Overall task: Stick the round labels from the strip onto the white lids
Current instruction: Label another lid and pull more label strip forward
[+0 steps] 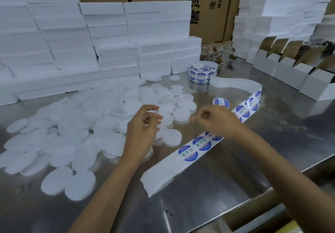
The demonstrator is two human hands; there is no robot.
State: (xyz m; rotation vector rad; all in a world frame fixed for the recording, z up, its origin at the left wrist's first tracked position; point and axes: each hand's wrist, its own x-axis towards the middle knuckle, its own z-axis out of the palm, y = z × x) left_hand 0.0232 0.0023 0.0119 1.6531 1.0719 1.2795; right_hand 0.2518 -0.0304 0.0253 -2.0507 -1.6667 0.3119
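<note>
White lids lie under the left hand's empty grip.

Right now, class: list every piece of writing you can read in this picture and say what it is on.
"唐泽A", rotated sideways: cardboard box.
"沧州唐…" and "地址: 河北", smaller, cut off: same box.
"助焊膏": round labels on the strip; their small print is too blurred.
Labelled lid and roll: same design, too blurred to read.
</note>
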